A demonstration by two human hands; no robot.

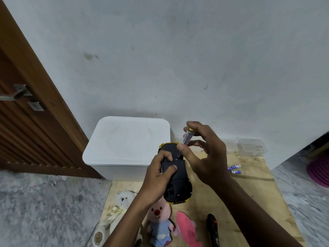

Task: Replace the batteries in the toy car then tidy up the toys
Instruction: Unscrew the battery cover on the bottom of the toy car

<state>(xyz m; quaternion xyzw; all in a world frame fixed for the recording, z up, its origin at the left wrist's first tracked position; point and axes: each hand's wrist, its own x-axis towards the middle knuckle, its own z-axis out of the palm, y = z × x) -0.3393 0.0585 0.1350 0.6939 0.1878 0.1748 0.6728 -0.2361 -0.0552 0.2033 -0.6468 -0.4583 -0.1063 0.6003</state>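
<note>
Toy car (175, 177), black underside up with yellow edges, was gripped in the left hand (158, 177) above the wooden board (249, 189), just in front of the white lidded bin (124, 143). The right hand (204, 154) pinched a clear-handled screwdriver (186, 139), tip touching the car's underside. Two blue batteries (234, 169) lay near the board's right edge.

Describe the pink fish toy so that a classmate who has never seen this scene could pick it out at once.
Start at the plywood board on the floor in front of the white storage box. Along its near edge lies a row of soft toys: a white teddy bear, a pink-faced doll in blue, then the pink fish toy. It alone is flat, plain pink and fish-shaped, beside a black remote.
</note>
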